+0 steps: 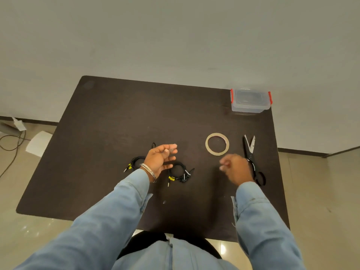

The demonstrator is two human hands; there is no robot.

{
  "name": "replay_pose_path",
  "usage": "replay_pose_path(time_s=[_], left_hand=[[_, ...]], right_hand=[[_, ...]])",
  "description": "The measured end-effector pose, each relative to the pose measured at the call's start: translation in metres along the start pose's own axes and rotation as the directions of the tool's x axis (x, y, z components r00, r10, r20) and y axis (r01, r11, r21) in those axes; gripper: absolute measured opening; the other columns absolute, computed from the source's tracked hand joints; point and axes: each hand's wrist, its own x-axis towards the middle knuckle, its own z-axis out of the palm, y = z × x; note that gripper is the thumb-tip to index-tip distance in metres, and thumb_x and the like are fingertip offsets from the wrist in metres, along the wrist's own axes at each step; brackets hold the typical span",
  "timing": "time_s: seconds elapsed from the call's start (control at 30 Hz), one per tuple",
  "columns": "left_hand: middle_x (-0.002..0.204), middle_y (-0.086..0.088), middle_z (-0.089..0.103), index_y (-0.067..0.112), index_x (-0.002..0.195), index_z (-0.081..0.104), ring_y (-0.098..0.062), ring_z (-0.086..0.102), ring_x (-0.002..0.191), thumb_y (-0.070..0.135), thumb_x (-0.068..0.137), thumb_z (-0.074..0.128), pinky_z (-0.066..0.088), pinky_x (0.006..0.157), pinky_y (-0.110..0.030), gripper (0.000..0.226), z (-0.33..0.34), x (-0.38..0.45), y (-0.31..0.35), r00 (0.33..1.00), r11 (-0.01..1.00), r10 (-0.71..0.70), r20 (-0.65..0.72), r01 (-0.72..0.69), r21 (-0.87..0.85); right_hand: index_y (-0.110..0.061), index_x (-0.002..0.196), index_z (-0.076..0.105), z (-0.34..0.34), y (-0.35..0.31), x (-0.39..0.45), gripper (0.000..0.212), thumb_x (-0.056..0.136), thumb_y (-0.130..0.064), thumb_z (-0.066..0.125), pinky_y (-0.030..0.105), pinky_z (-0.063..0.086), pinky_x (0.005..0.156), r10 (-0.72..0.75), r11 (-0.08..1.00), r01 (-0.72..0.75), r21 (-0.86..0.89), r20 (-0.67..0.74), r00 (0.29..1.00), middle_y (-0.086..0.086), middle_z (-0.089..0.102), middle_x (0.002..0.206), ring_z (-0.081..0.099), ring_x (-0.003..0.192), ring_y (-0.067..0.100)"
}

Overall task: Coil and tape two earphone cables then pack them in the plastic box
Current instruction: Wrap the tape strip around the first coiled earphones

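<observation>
- Head view, cables first: two coiled black earphone cables lie on the dark table (109, 117). The left coil (135, 162) sits partly hidden behind the left hand's wrist; the right coil (180, 172) lies just beside that hand, under its fingertips, with yellow tags and plugs pointing toward the person.
- Left hand (160, 159) hovers above the coils, palm turned sideways, fingers spread and relaxed, gripping nothing; a metal bangle (149, 170) circles the wrist.
- Right hand (234, 168) is blurred, fingers loosely curled; I cannot tell whether it pinches anything. It hangs just below the tape roll (217, 144) and in front of the scissors' handles.
- Scissors (250, 151) lie right of the tape roll, blades parted and pointing away from the person.
- Plastic box (251, 101), clear with red clips and its lid on, stands beyond the tape roll at the table's far right corner; its contents cannot be made out.
- Bare tabletop stretches left of and beyond the tape roll.
</observation>
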Motion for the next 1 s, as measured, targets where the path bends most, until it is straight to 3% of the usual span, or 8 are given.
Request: replay_pose_path(time_s=[0.1, 0.2, 0.3, 0.4, 0.5, 0.6, 0.8, 1.0], left_hand=[[0.097, 0.001, 0.067, 0.021, 0.098, 0.067, -0.014, 0.059, 0.08, 0.007, 0.099, 0.038, 0.048, 0.066, -0.028, 0.032, -0.005, -0.009, -0.005, 1.0, 1.0, -0.006, 0.001, 0.006, -0.013], [0.098, 0.0, 0.067, 0.021, 0.099, 0.067, -0.014, 0.059, 0.079, 0.007, 0.1, 0.038, 0.048, 0.064, -0.027, 0.032, -0.013, -0.017, -0.009, 1.0, 1.0, 0.006, 0.022, -0.006, -0.016], [0.103, -0.001, 0.066, 0.022, 0.103, 0.066, -0.013, 0.058, 0.079, 0.008, 0.1, 0.037, 0.048, 0.064, -0.027, 0.033, -0.021, -0.024, -0.009, 0.997, 1.0, 0.03, 0.068, -0.03, 0.002], [0.102, 0.001, 0.064, 0.025, 0.106, 0.066, -0.012, 0.056, 0.079, 0.006, 0.099, 0.037, 0.047, 0.064, -0.027, 0.036, -0.023, -0.031, -0.007, 0.99, 0.998, 0.06, 0.124, -0.061, 0.006], [0.099, 0.001, 0.063, 0.028, 0.106, 0.066, -0.013, 0.055, 0.079, 0.006, 0.099, 0.038, 0.048, 0.064, -0.028, 0.036, -0.023, -0.035, -0.005, 0.985, 0.996, 0.091, 0.144, -0.093, 0.007], [0.09, 0.003, 0.062, 0.03, 0.104, 0.065, -0.012, 0.053, 0.079, 0.006, 0.099, 0.037, 0.047, 0.064, -0.028, 0.038, -0.023, -0.037, -0.004, 0.983, 0.993, 0.109, 0.144, -0.114, 0.027], [0.093, 0.003, 0.062, 0.032, 0.107, 0.064, -0.012, 0.053, 0.078, 0.004, 0.099, 0.035, 0.046, 0.063, -0.028, 0.04, -0.021, -0.04, -0.005, 0.976, 0.992, 0.113, 0.187, -0.121, 0.034], [0.102, 0.002, 0.062, 0.034, 0.12, 0.06, -0.013, 0.055, 0.079, 0.006, 0.098, 0.04, 0.047, 0.062, -0.028, 0.041, -0.019, -0.037, -0.005, 0.969, 0.991, 0.104, 0.224, -0.119, 0.055]], right_hand=[[-0.018, 0.08, 0.062, 0.025, -0.026, -0.01, 0.022, 0.074, -0.001, 0.075, 0.019, 0.047, 0.066, -0.156, 0.987, 0.136, 0.088, 0.288, 0.945, 0.0, 0.06, 0.074, 0.054, 0.065, 0.011], [-0.02, 0.078, 0.057, 0.045, -0.041, -0.01, 0.024, 0.077, -0.002, 0.073, 0.021, 0.045, 0.065, -0.229, 0.97, 0.212, 0.118, 0.157, 0.961, -0.001, 0.057, 0.072, 0.053, 0.065, 0.011], [-0.021, 0.078, 0.063, 0.051, -0.065, -0.017, 0.017, 0.08, -0.004, 0.069, 0.016, 0.048, 0.065, -0.26, 0.891, 0.243, 0.384, -0.009, 0.966, -0.001, 0.063, 0.076, 0.057, 0.068, 0.011], [-0.017, 0.084, 0.071, 0.054, -0.097, -0.023, 0.008, 0.087, -0.022, 0.066, 0.024, 0.05, 0.065, -0.126, 0.705, 0.001, 0.709, 0.124, 0.984, 0.002, 0.07, 0.08, 0.063, 0.072, 0.014], [-0.008, 0.089, 0.074, 0.053, -0.114, -0.023, 0.027, 0.086, -0.034, 0.067, 0.027, 0.051, 0.066, -0.043, 0.608, -0.232, 0.759, 0.323, 0.945, 0.005, 0.072, 0.081, 0.063, 0.07, 0.014], [-0.007, 0.091, 0.073, 0.055, -0.122, -0.025, 0.024, 0.083, -0.03, 0.072, 0.028, 0.052, 0.066, 0.026, 0.519, -0.356, 0.777, 0.402, 0.915, 0.004, 0.072, 0.078, 0.064, 0.071, 0.015], [-0.015, 0.088, 0.071, 0.056, -0.126, -0.029, 0.008, 0.08, -0.016, 0.073, 0.033, 0.051, 0.07, 0.134, 0.322, -0.491, 0.81, 0.474, 0.87, 0.004, 0.072, 0.079, 0.067, 0.081, 0.018], [-0.01, 0.101, 0.066, 0.05, -0.122, -0.032, 0.025, 0.08, 0.002, 0.069, 0.034, 0.051, 0.079, 0.171, 0.126, -0.472, 0.872, 0.45, 0.877, 0.008, 0.072, 0.086, 0.066, 0.077, 0.018]])
